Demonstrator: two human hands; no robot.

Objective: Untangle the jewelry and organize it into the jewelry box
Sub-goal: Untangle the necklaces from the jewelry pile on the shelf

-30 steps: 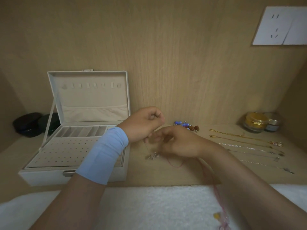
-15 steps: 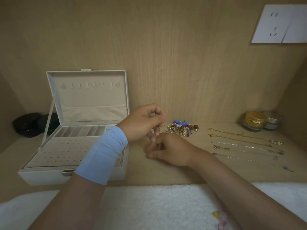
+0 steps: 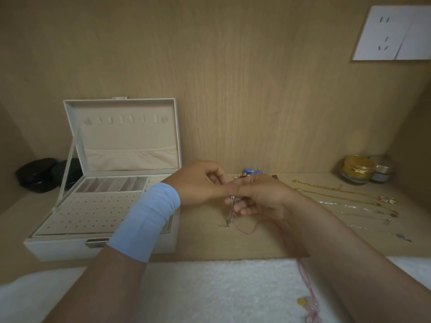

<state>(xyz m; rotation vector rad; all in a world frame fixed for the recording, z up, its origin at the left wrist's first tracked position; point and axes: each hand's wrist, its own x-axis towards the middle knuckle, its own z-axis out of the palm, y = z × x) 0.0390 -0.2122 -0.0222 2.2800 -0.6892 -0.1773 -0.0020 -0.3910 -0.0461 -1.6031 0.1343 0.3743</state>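
Note:
A white jewelry box point(image 3: 70, 245) stands open at the left, lid up, its tray of slots and holes bare. My left hand point(image 3: 198, 183) and my right hand point(image 3: 261, 199) meet in the middle above the shelf, fingers curled round a thin silver chain point(image 3: 231, 213) that hangs between them with a charm at its end. A thin red cord point(image 3: 247, 230) trails on the wood below. Behind my hands lies a tangled pile of blue and gold jewelry point(image 3: 251, 172), partly hidden. Several untangled chains point(image 3: 345, 201) lie side by side at the right.
Two small jars point(image 3: 356, 170) stand at the back right corner. Dark round cases point(image 3: 37, 174) sit behind the box at the left. A white towel point(image 3: 210, 290) covers the front, with a pink cord and yellow bead point(image 3: 305, 301) on it. A wall socket point(image 3: 391, 33) is high right.
My hands have come closer together and my right hand has lifted. The silver chain now hangs from them and the red cord shows below again.

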